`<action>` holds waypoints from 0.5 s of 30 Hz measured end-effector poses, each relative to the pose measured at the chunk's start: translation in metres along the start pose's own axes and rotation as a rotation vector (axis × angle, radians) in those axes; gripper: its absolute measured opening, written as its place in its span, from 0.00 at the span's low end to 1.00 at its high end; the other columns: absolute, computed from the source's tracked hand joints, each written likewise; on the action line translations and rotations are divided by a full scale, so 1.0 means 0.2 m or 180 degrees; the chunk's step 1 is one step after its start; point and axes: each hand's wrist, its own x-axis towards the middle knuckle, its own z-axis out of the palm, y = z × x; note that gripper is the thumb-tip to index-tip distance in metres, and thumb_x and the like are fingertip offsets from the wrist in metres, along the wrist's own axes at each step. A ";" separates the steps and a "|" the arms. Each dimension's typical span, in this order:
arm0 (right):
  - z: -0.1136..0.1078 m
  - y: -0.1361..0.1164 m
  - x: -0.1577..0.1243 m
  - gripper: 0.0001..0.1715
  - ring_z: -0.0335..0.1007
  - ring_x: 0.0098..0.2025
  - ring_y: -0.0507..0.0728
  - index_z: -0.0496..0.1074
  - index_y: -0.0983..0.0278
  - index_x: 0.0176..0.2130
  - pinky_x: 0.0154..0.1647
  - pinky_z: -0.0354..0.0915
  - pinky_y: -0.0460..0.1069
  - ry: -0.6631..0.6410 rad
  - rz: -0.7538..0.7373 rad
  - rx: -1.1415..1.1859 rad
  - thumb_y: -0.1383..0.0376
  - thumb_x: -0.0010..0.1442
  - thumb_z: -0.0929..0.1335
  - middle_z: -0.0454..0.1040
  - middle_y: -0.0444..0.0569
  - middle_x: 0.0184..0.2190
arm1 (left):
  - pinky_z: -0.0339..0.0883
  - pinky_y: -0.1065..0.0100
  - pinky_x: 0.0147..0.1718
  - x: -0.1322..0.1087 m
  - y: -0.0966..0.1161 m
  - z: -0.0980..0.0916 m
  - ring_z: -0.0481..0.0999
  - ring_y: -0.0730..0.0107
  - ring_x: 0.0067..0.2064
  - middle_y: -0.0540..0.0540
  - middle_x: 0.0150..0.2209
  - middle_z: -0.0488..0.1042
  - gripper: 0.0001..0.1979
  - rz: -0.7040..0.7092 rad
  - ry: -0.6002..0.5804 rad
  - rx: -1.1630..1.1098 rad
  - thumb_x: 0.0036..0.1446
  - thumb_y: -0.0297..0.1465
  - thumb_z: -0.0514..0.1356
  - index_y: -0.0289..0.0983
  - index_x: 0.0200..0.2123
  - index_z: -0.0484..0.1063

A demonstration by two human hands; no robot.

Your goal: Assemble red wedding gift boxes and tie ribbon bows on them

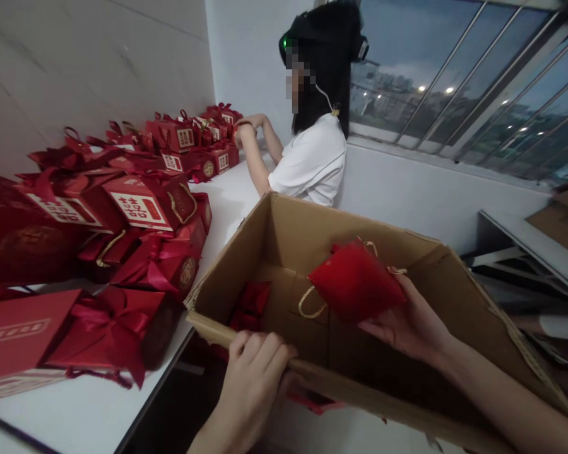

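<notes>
A large open cardboard box (459, 296) sits tilted against the white table's edge. My left hand (255, 372) is curled over the box's near rim, gripping it. My right hand (409, 321) reaches inside the box and holds a flat red gift bag (355, 280) with gold cord handles, lifted above the box floor. More red items (250, 306) lie deep in the box's left corner.
Several red gift boxes with ribbons (137, 208) crowd the white table (76, 410) on the left, running back to the wall. Another person in a white shirt (312, 161) sits at the table's far end, hands on more boxes. Flattened cardboard and boards (530, 252) lie at right under a window.
</notes>
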 end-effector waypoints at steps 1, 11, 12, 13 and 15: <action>0.00 0.01 0.03 0.20 0.77 0.35 0.55 0.67 0.57 0.43 0.36 0.74 0.49 0.0094 -0.0089 -0.0125 0.49 0.57 0.64 0.78 0.46 0.36 | 0.49 0.65 0.37 -0.01 -0.01 0.01 0.65 0.70 0.31 0.53 0.27 0.71 0.03 0.0044 0.0093 -0.0025 0.56 0.27 0.58 0.40 0.32 0.70; -0.25 0.11 0.44 0.34 0.66 0.54 0.63 0.65 0.57 0.48 0.56 0.63 0.59 0.0762 -0.1380 -0.1888 0.55 0.43 0.75 0.71 0.49 0.51 | 0.52 0.64 0.35 -0.02 0.00 0.00 0.65 0.71 0.30 0.52 0.26 0.71 0.11 0.0139 -0.0080 0.0197 0.50 0.20 0.53 0.40 0.33 0.70; -0.28 0.13 0.45 0.38 0.65 0.55 0.64 0.63 0.58 0.49 0.58 0.62 0.59 0.0850 -0.1433 -0.2119 0.56 0.40 0.76 0.70 0.51 0.52 | 0.52 0.64 0.35 -0.02 0.00 0.00 0.65 0.71 0.30 0.52 0.26 0.70 0.11 0.0173 -0.0127 0.0243 0.49 0.20 0.54 0.40 0.33 0.69; -0.31 0.17 0.46 0.42 0.64 0.56 0.65 0.60 0.58 0.50 0.58 0.61 0.60 0.0877 -0.1471 -0.2282 0.57 0.38 0.77 0.67 0.52 0.53 | 0.52 0.64 0.35 -0.02 0.00 -0.01 0.64 0.71 0.30 0.52 0.26 0.70 0.11 0.0210 -0.0145 0.0282 0.49 0.20 0.54 0.40 0.33 0.69; -0.35 0.24 0.48 0.50 0.62 0.57 0.64 0.53 0.57 0.53 0.59 0.60 0.61 0.0716 -0.1483 -0.2411 0.57 0.36 0.77 0.61 0.54 0.58 | 0.51 0.63 0.35 -0.02 0.00 -0.01 0.63 0.71 0.29 0.53 0.24 0.69 0.11 0.0223 -0.0125 0.0299 0.49 0.19 0.53 0.41 0.32 0.68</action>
